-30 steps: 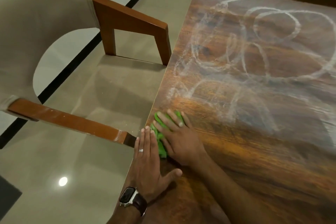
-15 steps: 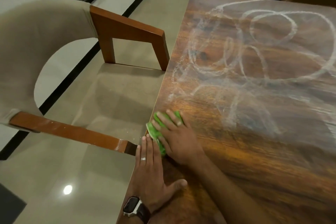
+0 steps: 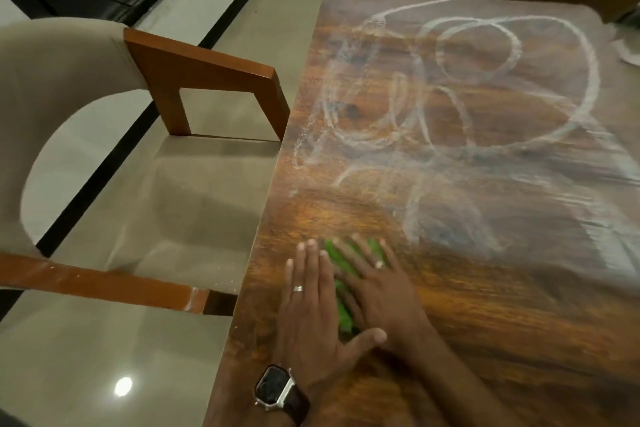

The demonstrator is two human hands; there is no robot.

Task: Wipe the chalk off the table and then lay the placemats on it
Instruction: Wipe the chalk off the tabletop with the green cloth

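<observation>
A dark wooden table (image 3: 485, 305) carries white chalk loops and smears (image 3: 460, 107) over its far and middle part. Near its left front edge lies a green cloth (image 3: 341, 263). My right hand (image 3: 381, 291) presses flat on the cloth, fingers spread, and hides most of it. Just left of it my left hand (image 3: 311, 315) rests flat on the wood with fingers together, touching the cloth's side and holding nothing. It wears a ring and a wristwatch. No placemats are in view.
A beige upholstered chair with wooden arms (image 3: 214, 76) stands tight against the table's left edge. A white object (image 3: 628, 52) lies at the table's far right edge. Glossy tiled floor (image 3: 104, 357) lies on the left.
Both hands and the green cloth have slid to the right, away from the table's left edge. My left hand now lies fully on the tabletop.
</observation>
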